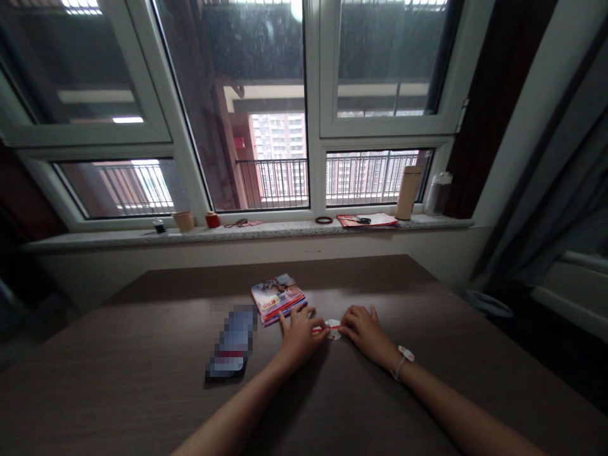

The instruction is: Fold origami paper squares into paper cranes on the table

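a small white piece (335, 335), pinched from both sides

the white piece, crossed by a red strip (334, 327), lies between the fingertips of the two hands, low over the table (142, 373). the left hand (301, 332) grasps the strip's left end between thumb and forefinger; the right hand (367, 332) pinches the other end, as far as so small a thing shows. it looks like paper or thin card: probably light, bendy and easy to crease, so best taken by its rim with a soft pinch. just beyond the left fingers sits a stack of booklets (279, 297), crowding that side; whether they touch is unclear. a phone (232, 345) lies left of the left hand. the wider stretch of tabletop runs rightward from the right hand; the far edge is well ahead of both.
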{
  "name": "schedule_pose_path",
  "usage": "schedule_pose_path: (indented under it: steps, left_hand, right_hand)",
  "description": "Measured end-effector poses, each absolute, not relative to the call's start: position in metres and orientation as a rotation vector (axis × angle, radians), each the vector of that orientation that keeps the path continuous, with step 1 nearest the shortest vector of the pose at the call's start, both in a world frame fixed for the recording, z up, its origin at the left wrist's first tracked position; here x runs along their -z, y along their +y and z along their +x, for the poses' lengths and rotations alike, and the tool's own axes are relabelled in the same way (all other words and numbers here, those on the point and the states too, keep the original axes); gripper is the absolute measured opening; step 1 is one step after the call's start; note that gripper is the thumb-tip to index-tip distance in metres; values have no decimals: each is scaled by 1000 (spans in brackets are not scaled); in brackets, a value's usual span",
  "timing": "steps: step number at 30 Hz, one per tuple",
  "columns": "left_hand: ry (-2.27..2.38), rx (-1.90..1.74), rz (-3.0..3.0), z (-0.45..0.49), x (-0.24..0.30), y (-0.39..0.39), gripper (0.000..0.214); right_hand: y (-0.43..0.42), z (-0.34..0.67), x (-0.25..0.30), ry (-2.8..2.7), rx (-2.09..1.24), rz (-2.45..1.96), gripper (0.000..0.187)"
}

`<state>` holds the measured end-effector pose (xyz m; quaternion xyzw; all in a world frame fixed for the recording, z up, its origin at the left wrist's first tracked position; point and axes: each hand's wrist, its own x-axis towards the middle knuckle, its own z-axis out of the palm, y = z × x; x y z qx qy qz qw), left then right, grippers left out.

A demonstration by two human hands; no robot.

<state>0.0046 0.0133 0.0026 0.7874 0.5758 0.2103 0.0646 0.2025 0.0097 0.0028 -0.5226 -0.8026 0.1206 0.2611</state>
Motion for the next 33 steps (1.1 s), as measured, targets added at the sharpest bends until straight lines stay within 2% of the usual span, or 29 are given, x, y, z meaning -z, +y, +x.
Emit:
schedule_pose_path:
  steps: [11, 22, 33]
  left_hand:
    - [1777, -593, 2395, 12, -7, 8, 14]
    - [1693, -552, 2348, 1, -9, 11, 22]
    - [1734, -570, 2326, 2, -8, 13, 19]
  right_hand:
    - [9, 199, -4, -2105, -386, -1479, 20]
    - [13, 207, -7, -2122, -482, -1429, 23]
    - [10, 203, -5, -2127, -400, -1429, 20]
